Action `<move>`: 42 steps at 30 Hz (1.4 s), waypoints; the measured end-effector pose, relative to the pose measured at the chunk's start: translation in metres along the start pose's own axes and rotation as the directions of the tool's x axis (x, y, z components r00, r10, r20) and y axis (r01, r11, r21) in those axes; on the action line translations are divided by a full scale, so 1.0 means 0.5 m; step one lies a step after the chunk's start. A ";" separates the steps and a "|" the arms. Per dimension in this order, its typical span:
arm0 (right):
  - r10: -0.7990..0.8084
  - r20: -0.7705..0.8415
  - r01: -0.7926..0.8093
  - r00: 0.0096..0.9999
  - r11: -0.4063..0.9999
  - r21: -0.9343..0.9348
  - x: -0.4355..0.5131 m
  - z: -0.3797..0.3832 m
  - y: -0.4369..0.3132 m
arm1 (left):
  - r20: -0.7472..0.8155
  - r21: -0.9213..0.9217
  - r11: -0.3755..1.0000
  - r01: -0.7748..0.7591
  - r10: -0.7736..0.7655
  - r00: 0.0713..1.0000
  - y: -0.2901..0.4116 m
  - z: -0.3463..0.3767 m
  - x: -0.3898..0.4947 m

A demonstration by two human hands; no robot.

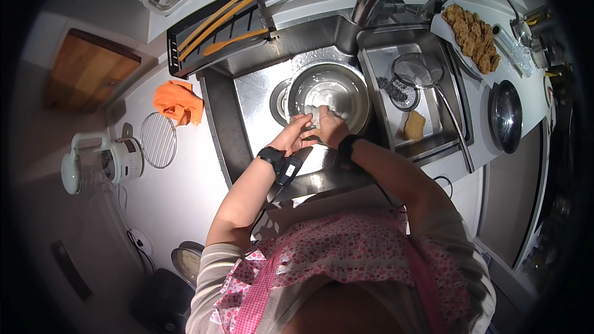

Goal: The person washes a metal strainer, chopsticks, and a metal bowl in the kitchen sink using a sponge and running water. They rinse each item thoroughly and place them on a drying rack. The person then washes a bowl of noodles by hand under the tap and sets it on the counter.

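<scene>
A round metal pot [359, 88] with clear liquid in it stands in the stainless steel sink [260, 79]. My left hand [293, 135] is at the pot's near left rim, fingers partly curled. Close beside it, my right hand [330, 129] reaches over the near rim with its fingers pointing into the pot. Between the fingertips of both hands shows something pale and translucent [313, 114]; I cannot tell what it is or which hand holds it. A second round metal vessel [278, 102] is partly hidden behind the pot's left side.
Right of the pot, a metal tray [427, 143] holds a mesh strainer [417, 70], a sponge [414, 126] and dark bits. Fried food [473, 39] and a dark bowl [506, 117] lie farther right. Chopsticks [218, 21], an orange cloth [178, 102], a wire rack [159, 140] and a glass kettle [104, 162] are left.
</scene>
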State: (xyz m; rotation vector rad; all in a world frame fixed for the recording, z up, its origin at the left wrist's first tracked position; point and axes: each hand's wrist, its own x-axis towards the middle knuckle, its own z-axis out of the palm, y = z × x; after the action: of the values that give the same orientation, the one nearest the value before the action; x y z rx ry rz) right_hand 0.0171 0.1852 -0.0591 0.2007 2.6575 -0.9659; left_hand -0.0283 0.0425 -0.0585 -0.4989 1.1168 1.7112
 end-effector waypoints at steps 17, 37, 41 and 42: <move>0.102 0.010 -0.088 0.995 0.794 0.601 -0.089 -0.139 -0.063 | -0.053 0.453 0.792 -0.410 0.482 0.874 0.010 -0.016 -0.169; -0.440 0.048 0.295 0.897 0.676 0.676 -0.091 -0.151 -0.155 | -0.027 0.189 0.775 -0.603 0.618 0.786 0.036 0.039 -0.238; -0.351 0.164 0.125 0.922 0.671 0.731 -0.062 -0.151 -0.138 | 0.201 0.335 0.608 -0.720 0.701 0.685 0.034 -0.012 -0.249; -0.326 0.128 0.167 0.937 0.737 0.655 -0.053 -0.153 -0.136 | 0.219 0.430 0.475 -0.768 0.770 0.599 0.029 -0.023 -0.249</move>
State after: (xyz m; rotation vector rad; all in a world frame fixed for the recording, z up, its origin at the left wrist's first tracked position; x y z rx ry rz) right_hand 0.0083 0.1822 0.0461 -0.1327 2.0717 -1.8418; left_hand 0.0093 -0.0322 0.0354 0.4327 1.9009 2.0381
